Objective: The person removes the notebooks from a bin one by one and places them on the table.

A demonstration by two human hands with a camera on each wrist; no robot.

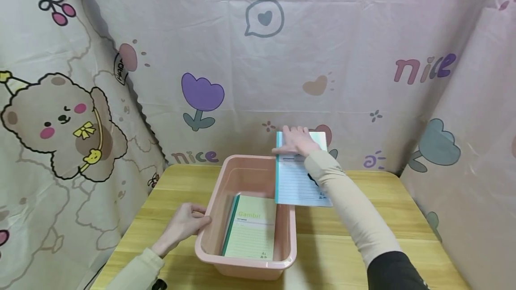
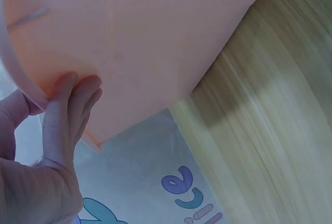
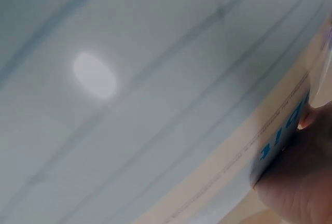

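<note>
A pink plastic bin (image 1: 249,272) stands on the table in the head view. Inside it lies a pale green notebook (image 1: 255,232) with a dark green spine, cover up, marked "Gambit". My left hand (image 1: 185,223) pinches the bin's left rim; in the left wrist view its fingers (image 2: 59,115) press the bin's outer wall (image 2: 150,42). With my right hand (image 1: 297,141) I grip a light blue notebook (image 1: 298,187) near its top edge, over the bin's right side. Its lined cover (image 3: 135,115) fills most of the right wrist view, and part of the hand (image 3: 301,182) shows at lower right.
The wooden table (image 1: 354,232) extends on both sides of the bin. A printed cloth (image 1: 258,57) hangs behind the table and along both sides. A small black object (image 1: 159,284) shows by the left sleeve.
</note>
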